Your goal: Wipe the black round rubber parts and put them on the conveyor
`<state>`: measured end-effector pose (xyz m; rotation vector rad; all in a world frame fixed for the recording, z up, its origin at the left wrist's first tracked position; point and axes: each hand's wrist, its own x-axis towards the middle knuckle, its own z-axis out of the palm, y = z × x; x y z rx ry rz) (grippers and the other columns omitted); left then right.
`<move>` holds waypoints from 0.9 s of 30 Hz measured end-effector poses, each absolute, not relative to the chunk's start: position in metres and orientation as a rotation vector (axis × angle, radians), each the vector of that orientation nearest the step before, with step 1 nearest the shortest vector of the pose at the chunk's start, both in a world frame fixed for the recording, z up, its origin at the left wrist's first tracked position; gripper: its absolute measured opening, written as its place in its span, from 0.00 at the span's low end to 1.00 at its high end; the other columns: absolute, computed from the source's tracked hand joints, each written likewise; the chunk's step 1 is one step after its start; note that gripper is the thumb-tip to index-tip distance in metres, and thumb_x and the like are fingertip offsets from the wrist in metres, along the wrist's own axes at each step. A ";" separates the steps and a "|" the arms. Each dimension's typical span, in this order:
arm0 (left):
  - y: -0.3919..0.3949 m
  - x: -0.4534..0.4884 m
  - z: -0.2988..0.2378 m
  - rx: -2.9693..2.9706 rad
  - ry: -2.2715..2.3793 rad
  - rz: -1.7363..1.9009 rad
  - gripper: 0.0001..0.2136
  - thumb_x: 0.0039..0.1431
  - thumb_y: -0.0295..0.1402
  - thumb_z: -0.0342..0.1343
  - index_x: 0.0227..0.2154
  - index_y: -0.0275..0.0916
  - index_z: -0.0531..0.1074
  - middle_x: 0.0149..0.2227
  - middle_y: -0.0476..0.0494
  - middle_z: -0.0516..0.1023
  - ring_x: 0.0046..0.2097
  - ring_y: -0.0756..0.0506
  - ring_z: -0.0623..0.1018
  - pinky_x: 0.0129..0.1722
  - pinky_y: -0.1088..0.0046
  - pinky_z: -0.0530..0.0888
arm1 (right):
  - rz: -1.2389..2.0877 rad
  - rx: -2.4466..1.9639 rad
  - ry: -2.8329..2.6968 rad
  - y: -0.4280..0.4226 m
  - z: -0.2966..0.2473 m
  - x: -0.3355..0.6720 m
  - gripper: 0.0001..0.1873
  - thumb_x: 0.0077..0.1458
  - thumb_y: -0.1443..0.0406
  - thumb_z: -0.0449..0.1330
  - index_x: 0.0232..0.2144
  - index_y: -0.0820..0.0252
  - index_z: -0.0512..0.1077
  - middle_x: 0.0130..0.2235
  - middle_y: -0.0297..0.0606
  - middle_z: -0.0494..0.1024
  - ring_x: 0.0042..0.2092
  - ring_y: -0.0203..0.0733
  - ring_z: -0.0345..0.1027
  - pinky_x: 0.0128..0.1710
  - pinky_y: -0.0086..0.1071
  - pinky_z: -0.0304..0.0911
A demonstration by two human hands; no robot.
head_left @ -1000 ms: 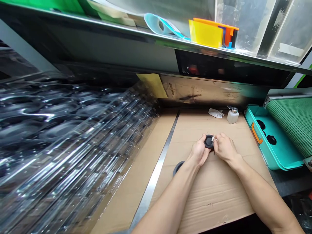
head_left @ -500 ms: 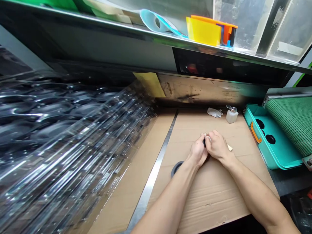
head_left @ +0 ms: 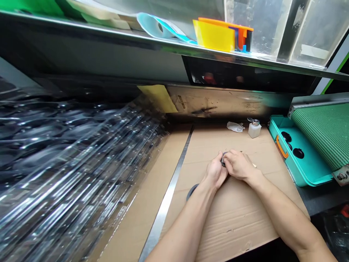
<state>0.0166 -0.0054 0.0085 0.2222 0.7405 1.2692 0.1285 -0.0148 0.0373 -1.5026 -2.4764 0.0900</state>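
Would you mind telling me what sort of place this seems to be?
It looks like a factory assembly station: a cardboard-covered worktop, stacked clear plastic trays, and a teal tray holding black discs.

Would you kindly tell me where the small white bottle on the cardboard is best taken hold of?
Probably take the lower body of the bottle from the front with the right hand: it stands upright on the cardboard, its straight sides offer an easy hold, and the crumpled white wipe lies off to its left.
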 end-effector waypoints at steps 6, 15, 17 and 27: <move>-0.004 0.018 0.007 0.246 0.728 1.248 0.17 0.73 0.31 0.43 0.32 0.34 0.74 0.31 0.42 0.80 0.37 0.47 0.81 0.49 0.69 0.78 | -0.004 -1.625 -2.389 -0.017 0.042 0.134 0.16 0.69 0.64 0.46 0.42 0.58 0.73 0.45 0.42 0.76 0.45 0.43 0.70 0.42 0.33 0.62; -0.004 0.021 0.005 0.251 0.749 1.228 0.16 0.72 0.31 0.44 0.33 0.33 0.74 0.34 0.39 0.81 0.41 0.45 0.82 0.48 0.67 0.79 | -0.062 -1.613 -2.442 -0.020 0.044 0.139 0.16 0.69 0.63 0.46 0.42 0.57 0.75 0.45 0.41 0.77 0.45 0.44 0.70 0.40 0.33 0.61; -0.004 0.021 0.008 0.251 0.773 1.236 0.17 0.73 0.31 0.42 0.34 0.33 0.75 0.34 0.38 0.81 0.40 0.45 0.82 0.48 0.68 0.79 | -0.014 -1.483 -2.525 -0.021 0.041 0.138 0.14 0.68 0.63 0.49 0.41 0.56 0.75 0.45 0.39 0.77 0.45 0.43 0.70 0.40 0.32 0.61; -0.009 0.009 0.028 0.150 0.737 1.158 0.21 0.74 0.37 0.36 0.42 0.28 0.72 0.41 0.29 0.79 0.40 0.41 0.81 0.36 0.65 0.82 | -0.014 -1.987 -1.888 0.007 0.040 0.201 0.16 0.69 0.61 0.49 0.44 0.57 0.77 0.45 0.43 0.77 0.46 0.45 0.70 0.44 0.34 0.60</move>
